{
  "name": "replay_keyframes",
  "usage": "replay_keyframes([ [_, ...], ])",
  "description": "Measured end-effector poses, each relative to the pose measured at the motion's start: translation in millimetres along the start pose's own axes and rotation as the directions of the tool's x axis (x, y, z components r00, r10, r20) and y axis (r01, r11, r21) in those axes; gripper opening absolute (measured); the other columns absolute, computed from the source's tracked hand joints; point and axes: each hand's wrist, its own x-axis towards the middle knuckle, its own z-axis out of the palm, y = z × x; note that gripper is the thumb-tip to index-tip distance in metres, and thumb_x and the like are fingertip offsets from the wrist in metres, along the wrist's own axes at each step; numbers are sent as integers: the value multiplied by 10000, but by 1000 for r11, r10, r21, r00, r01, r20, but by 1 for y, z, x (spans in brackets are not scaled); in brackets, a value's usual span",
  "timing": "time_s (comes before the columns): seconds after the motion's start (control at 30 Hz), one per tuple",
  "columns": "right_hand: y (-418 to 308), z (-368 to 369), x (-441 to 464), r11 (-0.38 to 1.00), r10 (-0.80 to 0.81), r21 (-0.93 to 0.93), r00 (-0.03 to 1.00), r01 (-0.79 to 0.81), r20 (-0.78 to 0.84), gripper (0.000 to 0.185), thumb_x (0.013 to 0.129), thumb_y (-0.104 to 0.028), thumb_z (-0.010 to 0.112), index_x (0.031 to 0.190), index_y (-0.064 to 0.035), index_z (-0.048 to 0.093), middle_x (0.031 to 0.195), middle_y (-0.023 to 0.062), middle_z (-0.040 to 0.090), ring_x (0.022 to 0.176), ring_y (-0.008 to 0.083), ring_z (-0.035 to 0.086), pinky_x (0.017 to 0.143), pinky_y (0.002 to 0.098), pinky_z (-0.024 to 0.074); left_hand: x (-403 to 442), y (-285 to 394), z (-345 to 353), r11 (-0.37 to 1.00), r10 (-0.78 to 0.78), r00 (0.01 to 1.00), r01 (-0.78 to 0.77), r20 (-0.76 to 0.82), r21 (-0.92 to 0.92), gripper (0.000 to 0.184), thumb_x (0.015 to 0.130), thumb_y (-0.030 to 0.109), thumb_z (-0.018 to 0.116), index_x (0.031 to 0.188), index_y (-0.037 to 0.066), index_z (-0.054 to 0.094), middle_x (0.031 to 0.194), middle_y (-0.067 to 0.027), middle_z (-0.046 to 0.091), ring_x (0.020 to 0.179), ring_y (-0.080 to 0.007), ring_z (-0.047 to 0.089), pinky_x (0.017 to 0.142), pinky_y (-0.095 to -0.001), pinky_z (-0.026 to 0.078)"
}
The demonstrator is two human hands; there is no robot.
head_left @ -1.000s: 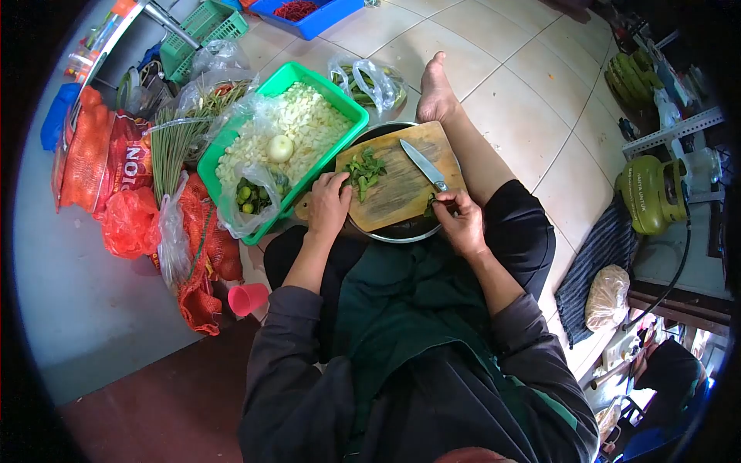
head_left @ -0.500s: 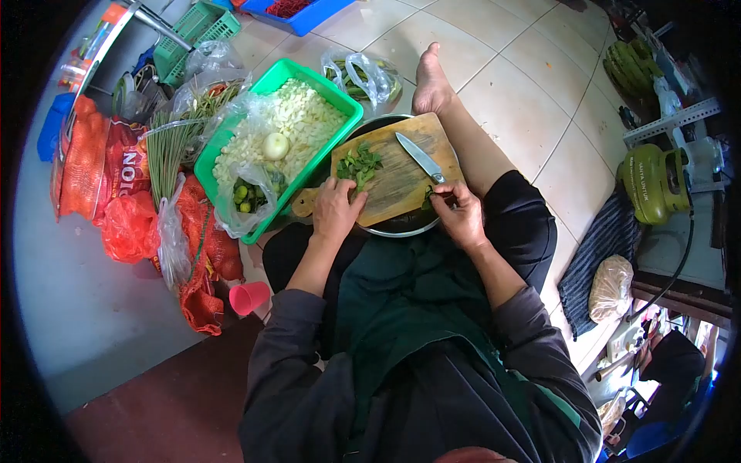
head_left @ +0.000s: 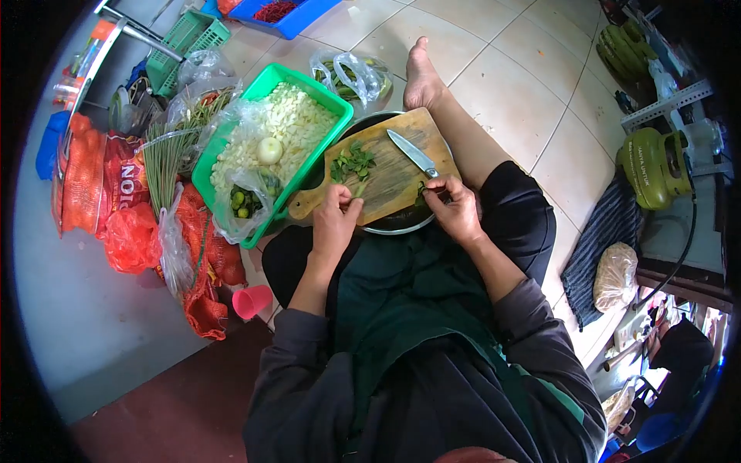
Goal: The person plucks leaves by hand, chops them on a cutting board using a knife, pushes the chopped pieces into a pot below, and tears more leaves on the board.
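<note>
The right hand (head_left: pixel 457 210) pinches a green sprig (head_left: pixel 421 194) over the cutting board (head_left: pixel 394 185); the left hand (head_left: pixel 335 222) curls beside the leaf pile (head_left: pixel 353 160) there, its grip unclear. And that knife (head_left: pixel 411 150) lies loose, right by the right hand: one careless brush could nick skin.

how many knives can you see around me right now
1: the knife lies on the cutting board, its handle near your right hand. Others may be hidden from view.
</note>
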Motion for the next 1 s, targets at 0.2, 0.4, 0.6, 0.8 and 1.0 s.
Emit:
replay_keyframes([
  [0.2,4,0,-1,1000,10,27,1000,-10,-8,151,796,-24,709,928,-9,637,873,106,664,808,197,669,704,295,522,0,20,9,910,-49,919,203,391,-361,185,872,56,660,1053,19,646,860,5,656,774,-57,589,706,-211,469],
  [0.4,6,-1,0,998,-55,27,998,56,-22,157,798,-31,708,938,-12,639,875,108,662,775,183,666,664,284,521,0,40,16,751,23,793,389,609,-534,215,880,68,652,1073,-23,677,924,-24,655,750,-63,591,685,-202,479],
  [0.6,5,1,0,995,-102,5,995,102,-17,160,796,-38,713,938,-12,642,878,107,663,745,174,664,641,281,520,4,47,29,959,93,853,62,514,-276,206,891,68,652,1091,29,682,958,-25,637,812,-70,582,715,-208,460],
  [0.8,11,3,-4,992,9,127,1000,-12,18,155,816,-49,715,952,-4,656,832,54,670,726,91,622,633,248,502,0,55,51,920,11,954,108,300,-378,138,854,56,697,986,23,680,774,7,621,723,-73,570,661,-229,468],
  [1.0,20,3,-4,921,189,317,971,-227,144,160,847,-62,705,989,1,668,812,-24,648,734,25,559,645,205,476,6,50,57,939,55,976,21,210,-345,153,790,55,749,884,15,635,796,-40,658,715,-102,614,650,-258,500],
])
